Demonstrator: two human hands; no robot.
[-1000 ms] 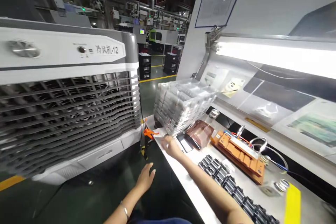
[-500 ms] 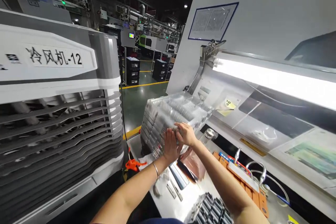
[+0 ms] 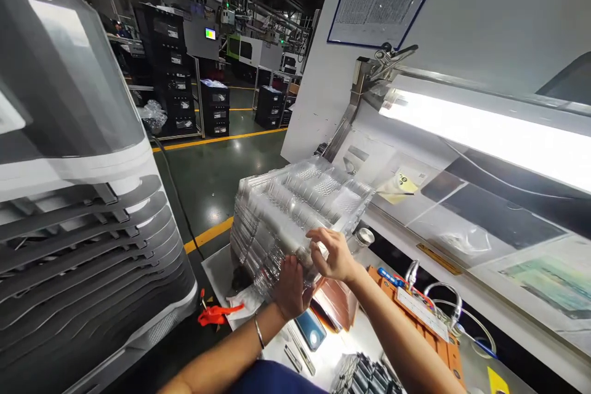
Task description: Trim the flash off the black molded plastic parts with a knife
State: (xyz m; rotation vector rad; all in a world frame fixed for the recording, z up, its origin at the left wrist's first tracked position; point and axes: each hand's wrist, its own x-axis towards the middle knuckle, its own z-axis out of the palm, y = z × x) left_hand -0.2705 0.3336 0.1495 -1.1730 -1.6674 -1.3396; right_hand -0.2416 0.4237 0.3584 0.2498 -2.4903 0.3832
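Observation:
A tall stack of clear plastic trays (image 3: 295,209) stands at the left end of the white workbench (image 3: 221,261). My right hand (image 3: 333,253) pinches the near upper edge of the stack, fingers curled on a tray rim. My left hand (image 3: 290,286) presses flat against the stack's near side, just below the right hand, a thin bracelet on its wrist.
A large grey air cooler (image 3: 78,209) fills the left. On the bench lie a phone (image 3: 310,332), a brown pouch (image 3: 339,301), an orange fixture (image 3: 415,314) with wires, black parts (image 3: 369,375) and an orange-red tool (image 3: 215,314). A lit lamp (image 3: 484,129) runs above. Factory aisle lies behind.
My left hand rose from beside the bench to the stack's side, and my right hand moved from the bench up to the stack's edge. The view has moved closer and turned right.

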